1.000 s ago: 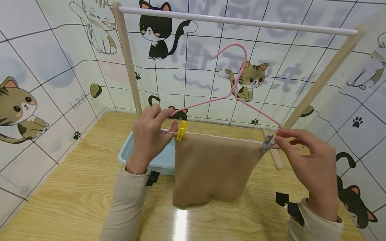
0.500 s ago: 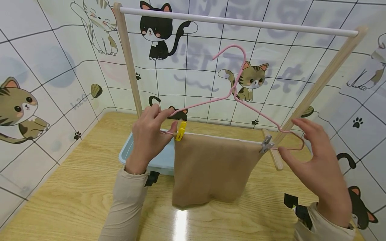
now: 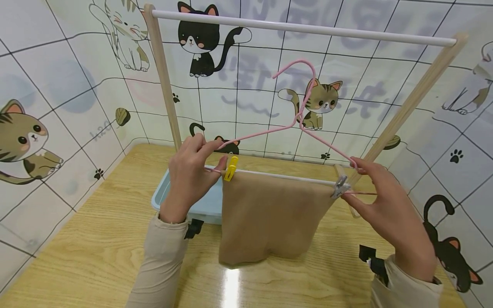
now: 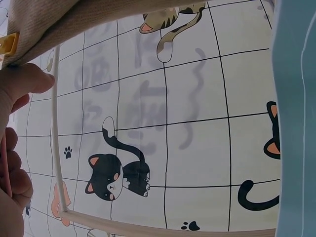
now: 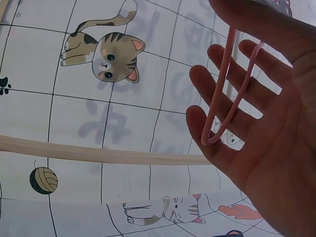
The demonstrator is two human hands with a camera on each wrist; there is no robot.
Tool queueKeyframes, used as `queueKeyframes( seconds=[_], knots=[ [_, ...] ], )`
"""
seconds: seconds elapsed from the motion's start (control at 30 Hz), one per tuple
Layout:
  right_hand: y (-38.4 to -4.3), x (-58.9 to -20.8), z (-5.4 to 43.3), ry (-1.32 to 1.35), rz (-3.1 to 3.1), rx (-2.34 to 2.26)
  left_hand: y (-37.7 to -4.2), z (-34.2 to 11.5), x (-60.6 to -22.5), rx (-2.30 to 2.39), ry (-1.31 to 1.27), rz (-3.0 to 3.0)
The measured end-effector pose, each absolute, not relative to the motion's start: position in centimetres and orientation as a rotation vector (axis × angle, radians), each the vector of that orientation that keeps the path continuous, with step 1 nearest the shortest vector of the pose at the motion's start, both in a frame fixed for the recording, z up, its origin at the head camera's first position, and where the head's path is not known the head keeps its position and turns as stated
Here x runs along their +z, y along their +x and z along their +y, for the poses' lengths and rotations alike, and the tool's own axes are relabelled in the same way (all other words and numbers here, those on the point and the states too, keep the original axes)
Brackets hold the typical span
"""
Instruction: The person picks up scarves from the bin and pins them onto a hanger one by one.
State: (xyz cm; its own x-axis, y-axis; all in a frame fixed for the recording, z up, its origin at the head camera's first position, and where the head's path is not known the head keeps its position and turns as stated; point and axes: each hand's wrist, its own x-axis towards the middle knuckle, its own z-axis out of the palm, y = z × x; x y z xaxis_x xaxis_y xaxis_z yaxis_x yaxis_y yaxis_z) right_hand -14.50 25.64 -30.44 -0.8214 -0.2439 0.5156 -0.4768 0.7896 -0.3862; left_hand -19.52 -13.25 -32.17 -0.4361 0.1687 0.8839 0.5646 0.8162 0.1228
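Note:
A pink wire hanger [image 3: 265,130] is held up in front of the rack, hook upward. Over its lower bar hangs a brown cloth [image 3: 277,214], with a yellow clothespin [image 3: 231,168] at its left top corner and a grey clothespin [image 3: 340,187] at the right one. My left hand [image 3: 190,173] grips the hanger's left end, fingers curled round it in the left wrist view. On the other side my right hand [image 3: 389,205] holds the right end, forefinger at the upper wire and thumb by the lower bar near the grey clothespin. The hanger's looped end [image 5: 210,140] lies against the fingers.
Behind the hanger stands a rack with a white rod [image 3: 300,28] and wooden posts [image 3: 416,100]. A light blue tray [image 3: 206,216] sits on the wooden table [image 3: 96,239], partly behind the left hand and cloth. Cat-patterned walls enclose the table.
My right hand left the grey clothespin, spread and moved right, then came back in to hold the hanger's right end. The left hand stayed in place.

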Motion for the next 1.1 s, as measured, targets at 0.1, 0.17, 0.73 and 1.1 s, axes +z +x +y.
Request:
queueKeyframes(
  seconds=[0.1,0.17,0.73,1.1],
  knots=[
    [-14.8,-30.7,25.7,0.551,-2.529,0.67,-19.5,-13.3,-32.2,-0.495,-0.547,-2.004],
    [-15.1,-30.9,25.7,0.567,-2.516,0.65,-19.5,-13.4,-32.2,-0.492,-0.549,-2.005],
    [-15.1,-31.2,26.1,0.611,-2.298,0.694,-19.6,-13.9,-31.6,-0.47,-0.58,-2.004],
    [-14.7,-30.7,27.0,0.54,-2.252,0.674,-19.7,-16.1,-31.4,-0.705,-0.737,-2.219]
  ],
)
